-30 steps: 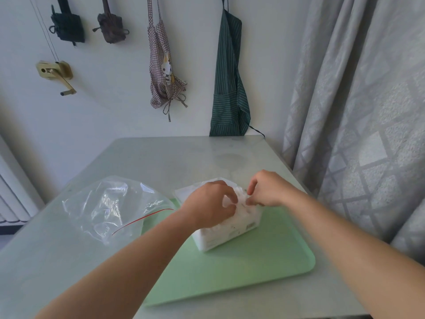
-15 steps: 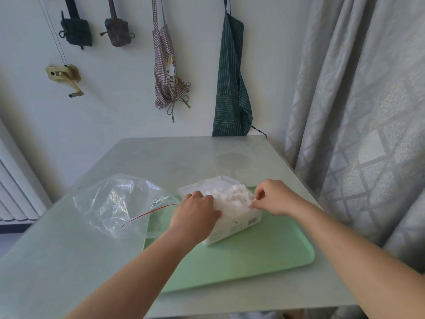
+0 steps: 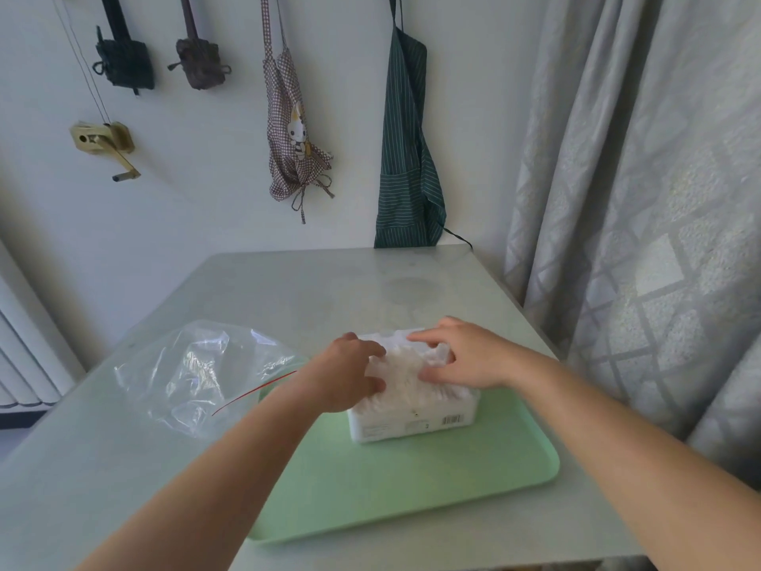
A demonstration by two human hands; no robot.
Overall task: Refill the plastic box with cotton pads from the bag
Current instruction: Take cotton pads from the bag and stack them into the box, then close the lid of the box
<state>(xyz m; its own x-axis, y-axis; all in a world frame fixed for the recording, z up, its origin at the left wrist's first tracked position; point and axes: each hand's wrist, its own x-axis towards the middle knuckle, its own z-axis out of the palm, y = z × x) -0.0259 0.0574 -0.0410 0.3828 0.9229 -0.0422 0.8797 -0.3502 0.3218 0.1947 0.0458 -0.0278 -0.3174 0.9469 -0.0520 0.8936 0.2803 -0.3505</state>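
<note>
Box [image 3: 413, 418] on green tray [image 3: 412, 488], heaped with pads [image 3: 405, 368], under both hands. Left hand [image 3: 346, 375] and right hand [image 3: 461, 356] spread, pressing pads. Bag [image 3: 197, 370] left, on grey table [image 3: 288, 290]; aprons [image 3: 405, 158] on wall.

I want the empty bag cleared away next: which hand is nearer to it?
Left. The left hand rests on the box's left side, just right of the bag. The right hand presses the cotton pads farther right.
</note>
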